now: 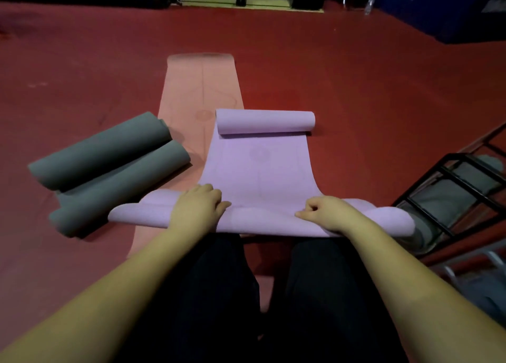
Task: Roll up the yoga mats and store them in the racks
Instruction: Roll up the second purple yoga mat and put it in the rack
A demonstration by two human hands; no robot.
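Two hands on the purple mat (260, 168), both working the near roll at its closest end. Left hand (198, 206) lies over the roll with fingers curled down its far side, gripping it; right hand (325, 212) has fingers curled in, pinching the mat at the roll's top. Mat lies on the red floor (356, 75), partly overlapping a pink mat (200, 88) spread flat underneath and stretching away. Far end of the purple mat is curled into its own loose roll (265, 121), so the flat stretch sits between two rolls. Two grey rolled mats (109, 154) lie side by side to the left, just beside the pink one, not yet stored. Black rack (451, 195) is to the right, with what looks like a grey mat already in it. Step in hand, as I read it: rolling purple, early on. Next move likely needs the far curl flattened or absorbed, even pressure from both hands, edges kept aligned so the roll doesn't telescope. Pink one is untouched.
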